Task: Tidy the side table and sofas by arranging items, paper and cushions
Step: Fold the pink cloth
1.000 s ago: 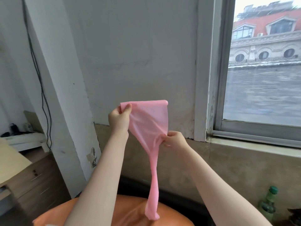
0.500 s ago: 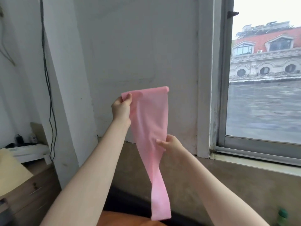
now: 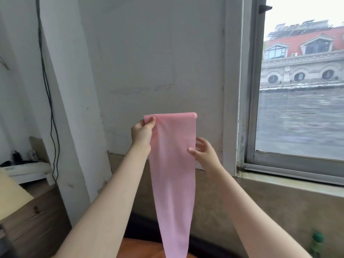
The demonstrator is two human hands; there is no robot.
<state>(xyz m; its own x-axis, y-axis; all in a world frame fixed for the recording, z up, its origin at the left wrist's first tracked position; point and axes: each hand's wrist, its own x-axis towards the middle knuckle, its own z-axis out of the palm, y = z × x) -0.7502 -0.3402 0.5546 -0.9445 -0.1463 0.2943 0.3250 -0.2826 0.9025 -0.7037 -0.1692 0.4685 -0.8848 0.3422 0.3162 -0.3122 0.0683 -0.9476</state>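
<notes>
A long pink sheet (image 3: 173, 175), thin like a plastic bag or paper, hangs in front of the grey wall. My left hand (image 3: 142, 134) pinches its top left corner between thumb and fingers and holds it up. My right hand (image 3: 202, 152) is at the sheet's right edge about a third of the way down, thumb against the front and fingers spread behind it. The sheet is spread flat at the top and narrows toward its lower end, which runs out of view at the bottom.
An orange cushion (image 3: 141, 248) on a dark sofa edge shows at the bottom. A wooden cabinet (image 3: 31, 222) with a yellow sheet (image 3: 11, 198) and a white box stands on the left. A window (image 3: 301, 101) fills the right; a green bottle (image 3: 316, 243) sits below it.
The pink sheet was bunched and twisted in the middle; now it hangs flat and wide. My right hand let go of the gathered middle and moved to the right edge, fingers opened.
</notes>
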